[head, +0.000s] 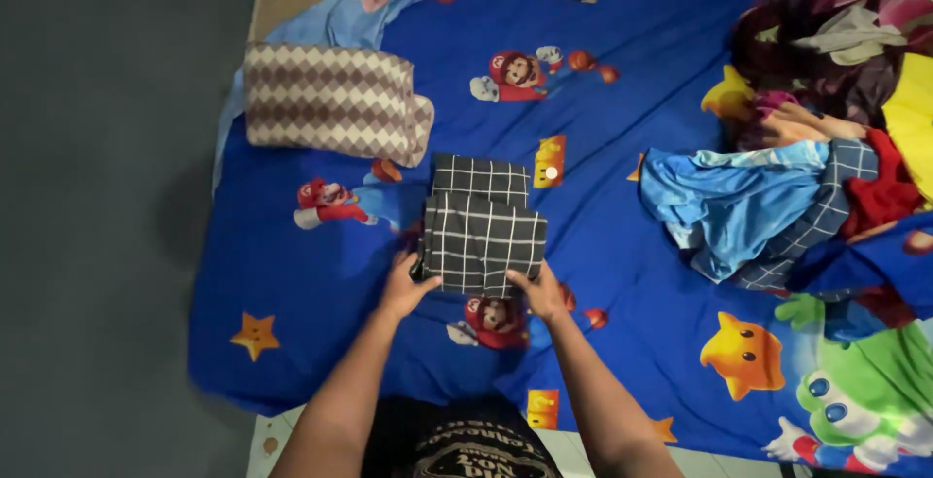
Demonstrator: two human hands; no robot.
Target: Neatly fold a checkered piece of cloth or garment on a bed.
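So both hands are on a dark folded cloth with a white grid pattern [483, 242], sitting near the middle of the bed toward its near edge. It lies flat on the blue cartoon-print sheet [622, 245], folded into a neat rectangle with a 2nd layer poking out at the far side, which is probably why it's being handled from the near edge, to keep the fold square

Left hand [403, 289] has its fingers [420, 282] curled round the near left corner, thumb on top, so it's pinching the fabric. Right hand [542, 293] does the same at the near right corner, fingers [525, 282] mostly closed over the edge. Neither hand is spread wide, just a light pinch each

Toward the far left corner of the bed there's a brown and cream zigzag pillow [335, 99], well apart from the cloth. Along the right edge is a messy heap of clothes [826, 128] with a light blue garment [729, 196] on its near side, not folded yet
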